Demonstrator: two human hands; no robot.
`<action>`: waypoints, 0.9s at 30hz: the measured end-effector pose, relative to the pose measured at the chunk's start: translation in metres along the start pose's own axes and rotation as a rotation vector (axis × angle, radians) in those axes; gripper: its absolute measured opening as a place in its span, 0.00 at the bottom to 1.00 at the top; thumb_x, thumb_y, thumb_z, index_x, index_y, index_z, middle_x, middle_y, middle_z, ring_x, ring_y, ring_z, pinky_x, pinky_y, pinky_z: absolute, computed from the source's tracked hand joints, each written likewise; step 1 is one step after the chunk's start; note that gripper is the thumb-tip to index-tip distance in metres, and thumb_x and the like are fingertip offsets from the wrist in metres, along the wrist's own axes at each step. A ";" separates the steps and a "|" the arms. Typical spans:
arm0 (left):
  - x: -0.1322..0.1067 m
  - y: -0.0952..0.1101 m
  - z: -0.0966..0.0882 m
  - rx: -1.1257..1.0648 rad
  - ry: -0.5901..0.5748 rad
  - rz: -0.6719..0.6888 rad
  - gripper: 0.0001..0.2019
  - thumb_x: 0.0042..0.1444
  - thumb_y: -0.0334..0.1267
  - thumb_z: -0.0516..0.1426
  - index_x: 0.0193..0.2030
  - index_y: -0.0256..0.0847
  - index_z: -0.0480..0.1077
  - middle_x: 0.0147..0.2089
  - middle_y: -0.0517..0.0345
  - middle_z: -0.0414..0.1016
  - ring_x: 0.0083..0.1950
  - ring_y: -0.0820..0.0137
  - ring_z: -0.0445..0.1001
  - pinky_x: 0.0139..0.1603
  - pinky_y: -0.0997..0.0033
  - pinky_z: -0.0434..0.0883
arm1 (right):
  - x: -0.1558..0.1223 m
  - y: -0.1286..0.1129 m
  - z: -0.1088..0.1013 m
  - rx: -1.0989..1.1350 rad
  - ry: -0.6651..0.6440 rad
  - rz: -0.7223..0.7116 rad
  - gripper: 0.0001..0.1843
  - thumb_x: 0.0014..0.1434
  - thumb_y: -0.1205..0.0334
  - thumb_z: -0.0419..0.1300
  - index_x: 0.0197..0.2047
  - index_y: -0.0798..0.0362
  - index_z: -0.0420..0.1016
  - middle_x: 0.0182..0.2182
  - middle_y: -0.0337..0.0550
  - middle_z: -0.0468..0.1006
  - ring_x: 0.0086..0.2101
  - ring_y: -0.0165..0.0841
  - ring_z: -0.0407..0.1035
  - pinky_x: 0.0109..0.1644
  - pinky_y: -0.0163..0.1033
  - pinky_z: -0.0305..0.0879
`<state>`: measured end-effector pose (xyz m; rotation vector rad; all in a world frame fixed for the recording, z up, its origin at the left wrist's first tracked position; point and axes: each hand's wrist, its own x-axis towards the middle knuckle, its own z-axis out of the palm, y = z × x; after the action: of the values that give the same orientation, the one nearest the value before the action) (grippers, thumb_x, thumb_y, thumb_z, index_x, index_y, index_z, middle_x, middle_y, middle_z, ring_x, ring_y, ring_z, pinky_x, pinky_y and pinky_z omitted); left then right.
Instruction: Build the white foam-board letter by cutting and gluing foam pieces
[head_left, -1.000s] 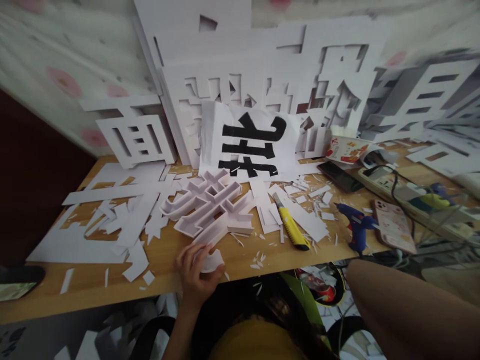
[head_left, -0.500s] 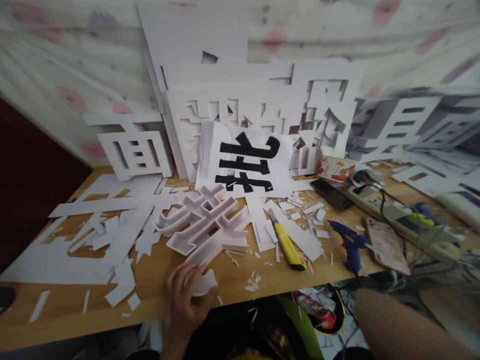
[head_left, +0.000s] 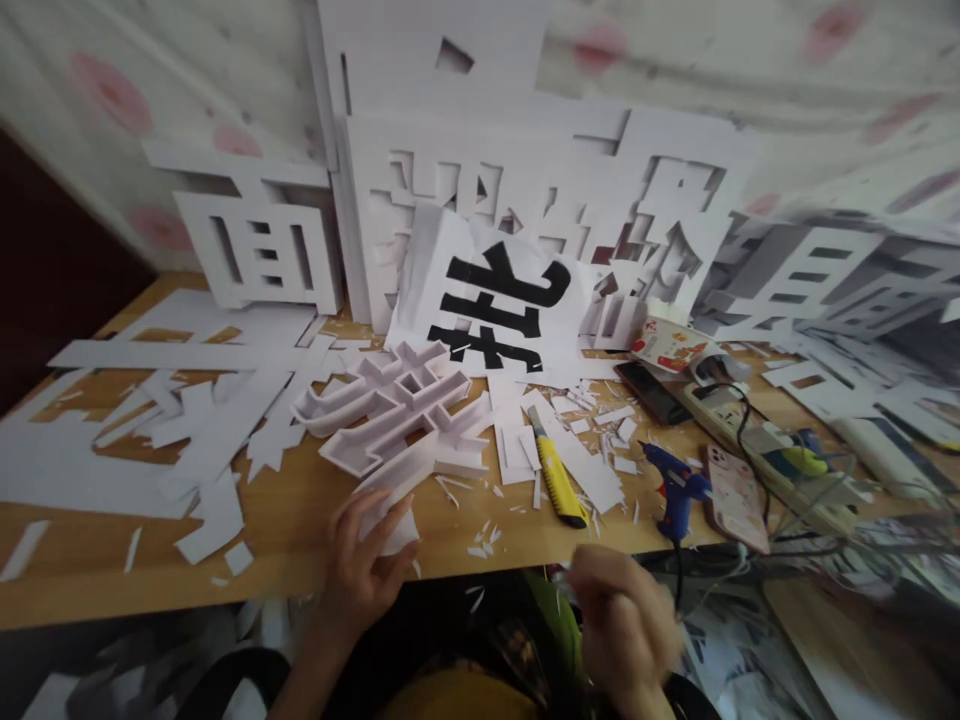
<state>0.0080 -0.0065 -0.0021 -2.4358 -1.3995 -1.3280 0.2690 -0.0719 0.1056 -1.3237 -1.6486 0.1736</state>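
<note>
My left hand (head_left: 361,570) rests at the wooden table's (head_left: 300,525) front edge, fingers curled round the lower tip of a white foam-board character (head_left: 397,420) with raised side walls. My right hand (head_left: 624,622) hangs below the table edge, blurred by motion, fingers bunched; whether anything is in it does not show. A yellow utility knife (head_left: 556,478) lies just right of the character. A blue glue gun (head_left: 673,490) lies further right near the edge.
A printed black character sheet (head_left: 495,305) leans on stacked white cut-out boards (head_left: 540,190) at the back. White offcuts (head_left: 195,440) cover the left. A pink phone (head_left: 733,485), a dark phone (head_left: 654,392) and a power strip with cables (head_left: 757,440) lie right.
My right hand has risen into view below the table edge, where only the forearm showed before. The view has swung a little rightward. My left hand keeps hold of the character's tip.
</note>
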 end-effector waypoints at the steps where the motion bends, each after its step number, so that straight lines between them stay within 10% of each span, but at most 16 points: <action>1: 0.001 0.003 0.000 -0.016 0.005 -0.020 0.19 0.58 0.37 0.62 0.57 0.43 0.72 0.54 0.46 0.73 0.56 0.57 0.72 0.58 0.55 0.69 | 0.003 0.003 0.012 0.028 -0.066 -0.045 0.16 0.72 0.57 0.47 0.36 0.47 0.72 0.23 0.37 0.73 0.24 0.31 0.69 0.28 0.36 0.65; 12: 0.012 0.024 0.002 -0.119 0.180 -0.375 0.15 0.62 0.28 0.58 0.55 0.43 0.71 0.54 0.51 0.72 0.57 0.64 0.72 0.58 0.60 0.72 | -0.001 0.025 0.141 0.407 -0.173 0.464 0.15 0.67 0.54 0.58 0.44 0.55 0.80 0.18 0.33 0.69 0.18 0.27 0.62 0.23 0.33 0.60; 27: 0.009 0.018 -0.001 -0.250 0.034 -0.614 0.22 0.59 0.37 0.62 0.60 0.44 0.67 0.62 0.46 0.65 0.63 0.58 0.68 0.62 0.53 0.72 | -0.020 0.021 0.148 0.349 -0.292 0.471 0.08 0.68 0.64 0.57 0.46 0.51 0.77 0.34 0.41 0.83 0.29 0.29 0.78 0.32 0.30 0.74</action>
<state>0.0221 -0.0113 0.0115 -2.1737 -2.2060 -1.7282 0.1722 -0.0155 0.0047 -1.4357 -1.4239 0.9305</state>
